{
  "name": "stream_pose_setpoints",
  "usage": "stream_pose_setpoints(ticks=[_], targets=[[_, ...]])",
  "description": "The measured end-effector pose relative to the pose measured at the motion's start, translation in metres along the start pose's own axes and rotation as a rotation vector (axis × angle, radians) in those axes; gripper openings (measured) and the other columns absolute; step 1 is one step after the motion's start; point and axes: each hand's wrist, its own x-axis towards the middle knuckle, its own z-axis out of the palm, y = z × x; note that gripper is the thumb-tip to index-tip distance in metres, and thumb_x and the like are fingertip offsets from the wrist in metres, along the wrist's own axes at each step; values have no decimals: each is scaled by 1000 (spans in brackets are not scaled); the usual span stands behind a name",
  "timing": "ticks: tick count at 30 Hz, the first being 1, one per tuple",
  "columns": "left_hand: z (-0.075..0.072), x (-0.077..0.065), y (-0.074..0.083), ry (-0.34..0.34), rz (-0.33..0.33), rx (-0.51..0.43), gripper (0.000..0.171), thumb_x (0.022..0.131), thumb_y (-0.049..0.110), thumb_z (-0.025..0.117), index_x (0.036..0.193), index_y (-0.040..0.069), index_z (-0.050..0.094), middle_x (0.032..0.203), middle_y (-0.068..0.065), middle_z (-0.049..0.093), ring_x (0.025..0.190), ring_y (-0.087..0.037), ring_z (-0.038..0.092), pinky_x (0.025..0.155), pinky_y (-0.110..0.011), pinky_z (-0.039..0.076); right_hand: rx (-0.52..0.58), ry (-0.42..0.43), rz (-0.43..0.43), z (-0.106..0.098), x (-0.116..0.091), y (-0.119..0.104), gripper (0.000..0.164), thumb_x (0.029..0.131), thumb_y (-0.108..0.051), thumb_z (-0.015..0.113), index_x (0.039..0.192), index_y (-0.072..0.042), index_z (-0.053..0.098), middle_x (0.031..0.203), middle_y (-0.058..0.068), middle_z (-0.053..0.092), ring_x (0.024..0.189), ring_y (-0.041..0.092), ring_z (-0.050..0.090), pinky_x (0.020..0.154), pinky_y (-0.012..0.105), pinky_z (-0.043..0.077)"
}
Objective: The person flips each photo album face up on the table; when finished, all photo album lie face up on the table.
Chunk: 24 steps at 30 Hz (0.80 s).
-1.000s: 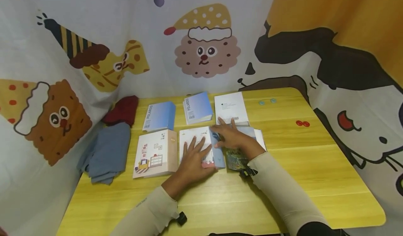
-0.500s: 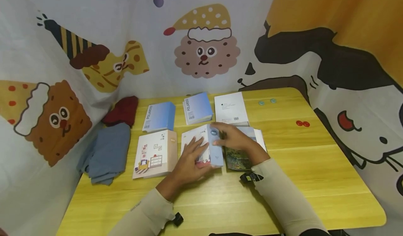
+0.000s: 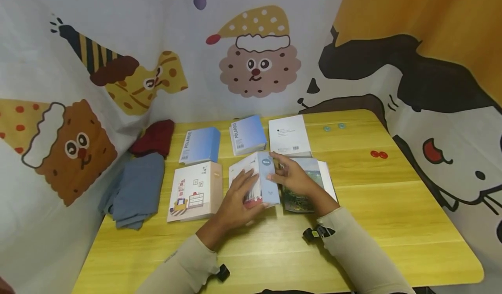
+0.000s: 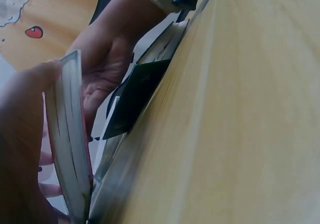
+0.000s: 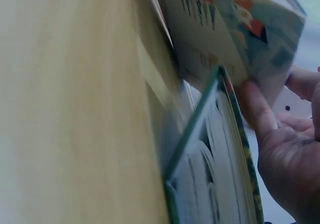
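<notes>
A small thick photo album [image 3: 270, 183] with a white illustrated cover and light blue spine is tilted up from the table between both hands. My left hand [image 3: 235, 204] grips it from the left, fingers spread over the cover and thumb at the near edge; the left wrist view shows its page block [image 4: 70, 139]. At the spine's far end, my right hand [image 3: 298, 180] holds the album with fingers and thumb. Under the right forearm lies a dark green landscape album [image 3: 300, 196], partly hidden. In the right wrist view, its pages [image 5: 227, 159] stand close to that hand [image 5: 295, 154].
Left of the hands lies a cream album with furniture drawings [image 3: 192, 191]. Behind are two blue albums [image 3: 200, 143] and a white one [image 3: 288, 133]. Folded grey-blue cloth [image 3: 137, 189] and a dark red cloth [image 3: 154, 137] sit at left. Red buttons [image 3: 378, 154] lie at right.
The album has been lifted from lying low to a tilted stance, its spine turned more into view. My right hand has moved from flat over its spine edge to holding its far end.
</notes>
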Motion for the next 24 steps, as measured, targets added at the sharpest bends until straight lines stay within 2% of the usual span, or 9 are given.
stream_pose_setpoints(ticks=[3, 5, 7, 10, 13, 16, 18, 21, 24], targets=[[1, 0, -1, 25, 11, -14, 90, 88, 37, 89, 163, 7, 51, 172, -19, 45, 162, -48, 36, 129, -65, 37, -21, 38, -10, 3, -6, 3, 72, 109, -14, 68, 172, -7, 33, 176, 27, 33, 148, 54, 53, 108, 46, 62], [2, 0, -1, 40, 15, -41, 93, 87, 35, 89, 165, 8, 48, 172, -19, 43, 162, -47, 38, 129, -63, 37, -14, 28, -38, 4, -10, 6, 66, 113, -20, 62, 172, -13, 35, 173, 27, 39, 151, 53, 50, 113, 50, 58], [2, 0, 0, 49, 17, -90, 97, 87, 34, 89, 168, 9, 43, 174, -18, 40, 162, -44, 38, 130, -61, 37, 33, -1, -83, 5, -14, 9, 64, 116, -22, 56, 174, -17, 30, 175, 26, 35, 155, 53, 44, 115, 53, 55], [3, 3, 3, 66, 39, -171, 100, 88, 30, 88, 171, 9, 36, 175, -19, 36, 164, -41, 37, 131, -60, 36, 136, -50, -152, 5, -17, 9, 68, 118, -17, 50, 177, -11, 17, 175, 32, 31, 153, 56, 44, 108, 41, 61], [3, 6, 5, 86, 72, -249, 100, 90, 27, 85, 172, 8, 32, 178, -22, 29, 166, -42, 31, 131, -64, 32, 139, -66, -191, 7, -18, 10, 71, 117, -15, 52, 176, -7, 14, 178, 30, 23, 150, 58, 46, 105, 33, 62], [4, 8, 4, 103, 115, -344, 97, 92, 24, 84, 172, 7, 31, 180, -25, 20, 167, -46, 25, 128, -67, 34, 86, -85, -211, 11, -18, 11, 74, 113, -11, 59, 175, -6, 18, 180, 25, 20, 148, 57, 50, 106, 34, 61], [5, 7, 2, 110, 137, -413, 95, 96, 23, 83, 172, 6, 28, 182, -26, 15, 167, -48, 23, 125, -69, 37, 44, -102, -234, 15, -17, 11, 77, 110, -6, 63, 175, -7, 21, 181, 23, 21, 151, 54, 47, 113, 41, 58], [5, 6, 0, 107, 163, -530, 93, 101, 20, 78, 173, 4, 20, 183, -26, 7, 167, -51, 21, 122, -68, 39, -66, -98, -286, 20, -16, 11, 81, 104, -2, 71, 173, -7, 28, 179, 20, 26, 158, 47, 41, 123, 53, 46], [5, 4, -1, 91, 157, -619, 94, 105, 18, 72, 175, 5, 10, 184, -23, 2, 165, -51, 23, 124, -61, 41, -205, -59, -330, 24, -16, 10, 83, 98, -6, 79, 170, -7, 38, 177, 18, 31, 162, 43, 36, 128, 60, 36]])
